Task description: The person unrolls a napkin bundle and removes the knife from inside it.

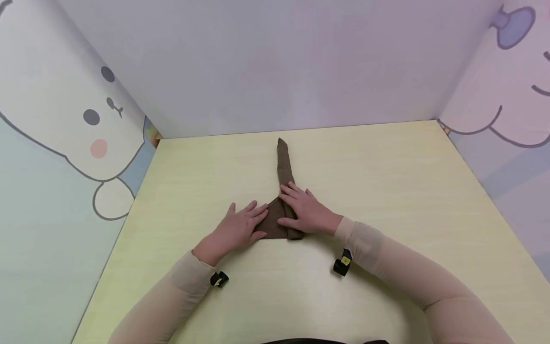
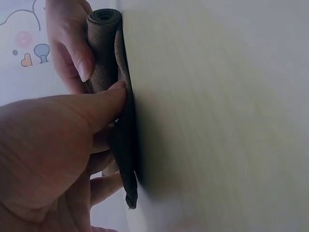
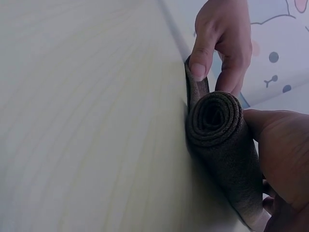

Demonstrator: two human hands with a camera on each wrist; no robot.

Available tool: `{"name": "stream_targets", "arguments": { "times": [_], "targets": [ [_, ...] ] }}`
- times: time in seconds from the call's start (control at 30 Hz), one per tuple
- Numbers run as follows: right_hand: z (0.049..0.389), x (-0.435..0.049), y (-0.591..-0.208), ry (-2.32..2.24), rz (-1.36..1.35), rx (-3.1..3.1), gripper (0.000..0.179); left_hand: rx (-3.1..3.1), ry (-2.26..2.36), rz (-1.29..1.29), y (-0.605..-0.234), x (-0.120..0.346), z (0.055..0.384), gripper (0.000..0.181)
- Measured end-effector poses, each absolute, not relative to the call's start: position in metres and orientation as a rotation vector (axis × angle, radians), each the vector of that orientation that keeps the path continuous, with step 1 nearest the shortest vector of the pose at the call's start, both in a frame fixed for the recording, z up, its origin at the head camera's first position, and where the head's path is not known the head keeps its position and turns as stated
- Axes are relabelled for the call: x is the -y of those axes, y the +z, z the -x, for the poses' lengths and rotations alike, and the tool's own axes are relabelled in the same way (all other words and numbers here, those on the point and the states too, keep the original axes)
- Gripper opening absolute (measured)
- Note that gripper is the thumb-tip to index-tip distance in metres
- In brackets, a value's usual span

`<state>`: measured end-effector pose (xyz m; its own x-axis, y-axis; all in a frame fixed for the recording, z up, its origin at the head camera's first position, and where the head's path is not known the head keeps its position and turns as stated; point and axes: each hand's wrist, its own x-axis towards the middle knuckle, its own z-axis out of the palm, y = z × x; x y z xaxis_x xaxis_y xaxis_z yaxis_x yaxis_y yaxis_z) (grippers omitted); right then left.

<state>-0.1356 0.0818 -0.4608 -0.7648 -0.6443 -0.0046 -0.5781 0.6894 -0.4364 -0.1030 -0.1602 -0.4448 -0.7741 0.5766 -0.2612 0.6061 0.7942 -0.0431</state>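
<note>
A brown cloth (image 1: 274, 225) lies on the table, partly rolled. Its rolled part (image 1: 284, 160) stretches away from me as a narrow strip, while a flat triangular flap spreads to the left. My left hand (image 1: 234, 231) rests on the flap's left edge with fingers extended; in the left wrist view its thumb (image 2: 108, 104) touches the cloth. On the roll lies my right hand (image 1: 311, 213), fingers fairly straight along it and thumb reaching left across it. The right wrist view shows the roll's near end (image 3: 215, 118) as a spiral of several layers.
The pale wooden table (image 1: 386, 181) meets a plain wall (image 1: 275, 71) at the back. Side panels with cartoon animals stand left (image 1: 64, 119) and right (image 1: 494, 95). Small black devices hang at the left wrist (image 1: 219, 279) and right wrist (image 1: 342, 263).
</note>
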Motion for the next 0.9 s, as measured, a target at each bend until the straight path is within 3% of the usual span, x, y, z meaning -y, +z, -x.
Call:
{"name": "stream_targets", "arguments": {
  "times": [0.9],
  "targets": [
    [0.1321, -0.0858, -0.4524, -0.651, 0.999, -2.709, 0.077, -2.752, -0.201, -0.899, -0.4375, 0.1701, 0.0994, 0.065]
  ]
}}
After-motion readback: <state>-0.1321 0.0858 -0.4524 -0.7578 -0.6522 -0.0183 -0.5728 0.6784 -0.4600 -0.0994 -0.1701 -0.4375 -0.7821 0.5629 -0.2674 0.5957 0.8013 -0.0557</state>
